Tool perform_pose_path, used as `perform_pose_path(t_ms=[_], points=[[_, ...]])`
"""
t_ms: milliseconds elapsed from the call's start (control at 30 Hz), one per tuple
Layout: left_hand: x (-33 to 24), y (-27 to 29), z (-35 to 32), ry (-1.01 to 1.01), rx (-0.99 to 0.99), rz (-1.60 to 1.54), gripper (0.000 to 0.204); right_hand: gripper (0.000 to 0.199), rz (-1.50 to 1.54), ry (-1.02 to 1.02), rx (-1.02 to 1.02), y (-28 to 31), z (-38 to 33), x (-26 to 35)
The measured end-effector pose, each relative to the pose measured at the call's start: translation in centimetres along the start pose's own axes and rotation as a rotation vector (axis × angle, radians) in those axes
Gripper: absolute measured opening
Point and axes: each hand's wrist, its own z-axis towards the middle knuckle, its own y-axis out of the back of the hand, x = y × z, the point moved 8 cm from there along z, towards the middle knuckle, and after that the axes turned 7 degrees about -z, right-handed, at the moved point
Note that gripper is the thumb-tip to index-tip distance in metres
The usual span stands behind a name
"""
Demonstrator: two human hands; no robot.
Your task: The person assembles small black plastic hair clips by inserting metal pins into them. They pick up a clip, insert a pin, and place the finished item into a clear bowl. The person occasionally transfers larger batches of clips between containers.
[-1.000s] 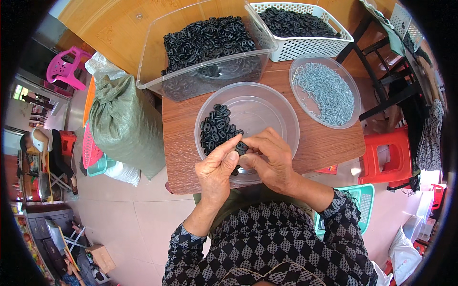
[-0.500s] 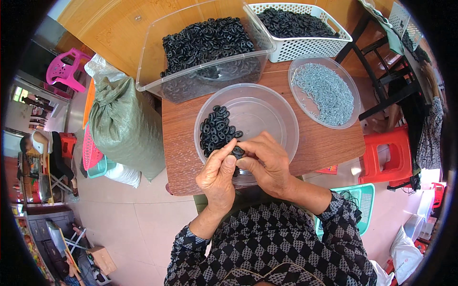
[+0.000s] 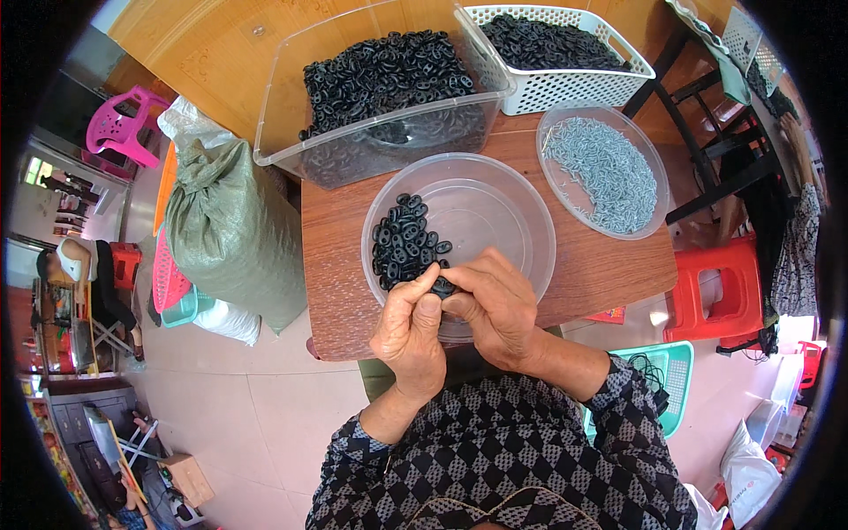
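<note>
Between the fingertips of my left hand (image 3: pixel 409 331) and my right hand (image 3: pixel 496 309) is a small black oval part (image 3: pixel 443 287), pinched from both sides. Both hands are closed on it above the near rim of a round clear plastic tub (image 3: pixel 541 252). Inside the tub, on its left side, lies a heap of black oval parts with two holes each (image 3: pixel 404 238). To the right a round clear lid (image 3: pixel 566 201) carries a pile of small silvery screws (image 3: pixel 614 181). My fingers cover much of the held part.
A large clear bin (image 3: pixel 265 132) and a white perforated basket (image 3: pixel 579 91), both full of black parts, stand at the back of the wooden table (image 3: pixel 340 309). A green sack (image 3: pixel 230 230) is at left; a red stool (image 3: pixel 720 291) and mint basket (image 3: pixel 678 389) are at right.
My two hands have shifted very slightly right and down with the black part, and the fingers have turned it a little. The rest of the scene looks the same.
</note>
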Motion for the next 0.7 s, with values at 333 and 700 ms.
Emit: perform_pose_path(t_ms=[333,700], points=[[0.1,-0.9,0.5,0.07,0.02,0.065,0.023,0.025,0.03,-0.08,0.015,-0.1,-0.3,-1.4],[1.5,-1.9,2.2,0.358,0.157,-0.033,0.03,0.018,-0.059,-0.17,0.104,2.0,1.5,-5.0]])
